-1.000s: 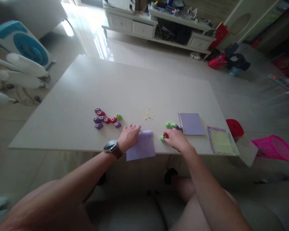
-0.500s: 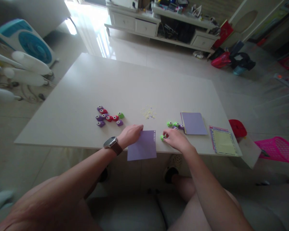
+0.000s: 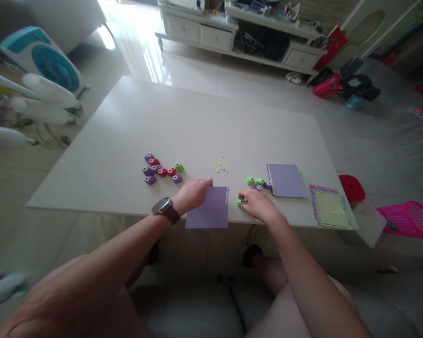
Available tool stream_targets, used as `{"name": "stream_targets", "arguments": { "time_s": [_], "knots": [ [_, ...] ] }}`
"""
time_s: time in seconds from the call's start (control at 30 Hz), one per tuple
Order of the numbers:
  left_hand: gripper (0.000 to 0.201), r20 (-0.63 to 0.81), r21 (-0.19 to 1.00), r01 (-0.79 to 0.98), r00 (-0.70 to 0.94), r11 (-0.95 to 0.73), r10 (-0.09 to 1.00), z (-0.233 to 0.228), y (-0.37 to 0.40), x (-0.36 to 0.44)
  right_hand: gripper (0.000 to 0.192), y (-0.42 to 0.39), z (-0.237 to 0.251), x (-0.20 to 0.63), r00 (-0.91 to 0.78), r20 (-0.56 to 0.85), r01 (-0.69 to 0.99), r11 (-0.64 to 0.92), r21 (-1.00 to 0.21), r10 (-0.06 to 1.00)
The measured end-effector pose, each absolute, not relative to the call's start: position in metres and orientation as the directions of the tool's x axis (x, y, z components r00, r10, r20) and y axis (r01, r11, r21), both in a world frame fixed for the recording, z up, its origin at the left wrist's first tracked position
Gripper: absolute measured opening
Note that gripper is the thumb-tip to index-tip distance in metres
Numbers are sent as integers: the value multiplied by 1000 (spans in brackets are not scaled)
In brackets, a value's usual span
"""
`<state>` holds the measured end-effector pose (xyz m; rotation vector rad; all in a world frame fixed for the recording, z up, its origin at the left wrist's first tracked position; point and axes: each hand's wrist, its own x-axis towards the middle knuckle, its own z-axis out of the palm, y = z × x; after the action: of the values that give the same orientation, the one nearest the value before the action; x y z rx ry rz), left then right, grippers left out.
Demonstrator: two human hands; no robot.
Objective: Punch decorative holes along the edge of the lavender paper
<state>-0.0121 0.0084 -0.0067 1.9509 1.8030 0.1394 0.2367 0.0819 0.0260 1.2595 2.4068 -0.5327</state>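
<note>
"Head view, and the clock is set on the purple sheet point(image 3: 209, 211). Where does it sit?"

"Flat at the near edge of the surface point(image 3: 204, 126), its six o'clock side hanging over! Pale spots point(image 3: 227, 195) dot its two o'clock edge."

"And the left hand point(image 3: 194, 192)?"

"At eleven o'clock, grip narrow, pinching the sheet's upper part. There's a watch point(image 3: 162, 205) on that wrist."

"Over to the right hand point(image 3: 256, 203)!"

"Three o'clock, just beside the sheet, fingertips closed around a small green piece point(image 3: 239, 202) with eye-like spots. The hand covers part of it."

"What's around them?"

"Paper bits point(image 3: 220, 165) scattered towards one o'clock. Purple, red and green pieces point(image 3: 154, 167) bunched at ten. Between two and three, more green and purple pieces point(image 3: 259, 181) lie beside a purple stack point(image 3: 288, 180). Well out at three, a yellow bordered sheet point(image 3: 331, 206)!"
</note>
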Motion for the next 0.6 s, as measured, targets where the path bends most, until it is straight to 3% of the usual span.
{"name": "stream_targets", "arguments": {
  "time_s": [0.3, 0.6],
  "knots": [
    [40, -238, 404, 915, 113, -7, 965, -5, 9, -13, 7, 78, 28, 232, -563, -450, 817, 548, -177, 694],
    [40, -224, 420, 907, 107, -3, 969, -3, 9, -12, 9, 71, 30, 225, -621, -430, 782, 561, -274, 656]
  ]
}}
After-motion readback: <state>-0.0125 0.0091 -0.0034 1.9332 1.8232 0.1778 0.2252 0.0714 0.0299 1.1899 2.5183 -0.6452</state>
